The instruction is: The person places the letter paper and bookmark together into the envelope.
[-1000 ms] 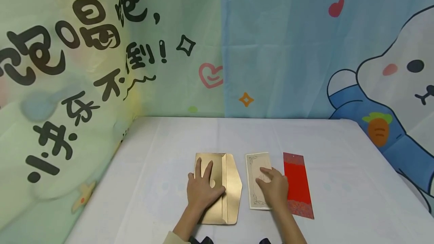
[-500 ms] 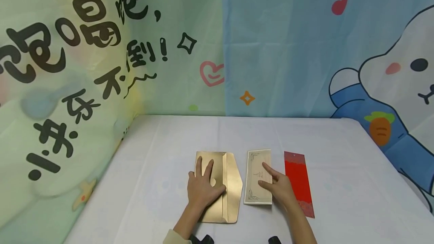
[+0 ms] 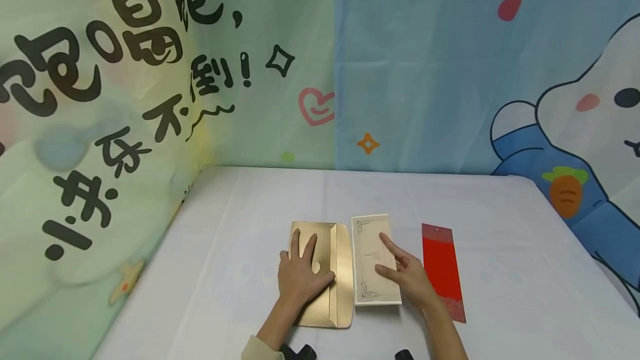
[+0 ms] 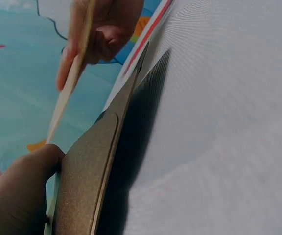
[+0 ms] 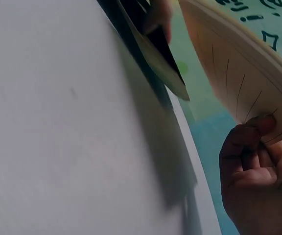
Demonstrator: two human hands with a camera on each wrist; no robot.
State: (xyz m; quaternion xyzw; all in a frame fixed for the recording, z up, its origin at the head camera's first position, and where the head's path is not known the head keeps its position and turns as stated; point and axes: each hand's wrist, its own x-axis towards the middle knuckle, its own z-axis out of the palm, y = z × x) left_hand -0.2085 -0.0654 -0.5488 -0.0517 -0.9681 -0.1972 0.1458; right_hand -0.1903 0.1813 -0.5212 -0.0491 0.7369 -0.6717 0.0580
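My left hand (image 3: 300, 281) lies with spread, straight fingers on a gold envelope (image 3: 342, 276), whose flap points right. The left wrist view shows its thumb (image 4: 31, 178) at the edge of the envelope (image 4: 84, 181). Just right of the flap, my right hand (image 3: 411, 278) pinches a cream card (image 3: 370, 238) with a printed corner border, thumb and index finger on top. From the right wrist, the card (image 5: 229, 58) is raised off the table and tilted, with ruled lines on its underside. Curled fingers of the right hand (image 5: 258, 181) grip it from below.
A flat red strip (image 3: 442, 263) with patterned ends lies right of the right hand. White cloth (image 3: 240, 199) covers the table. Behind and at the left stand printed fabric walls (image 3: 415, 71). Dark wrist-camera parts (image 3: 300, 353) show at the bottom edge.
My right hand has taken hold of the cream card, lifted it off the table and brought it left beside the envelope's flap. The left hand has stayed on the envelope.
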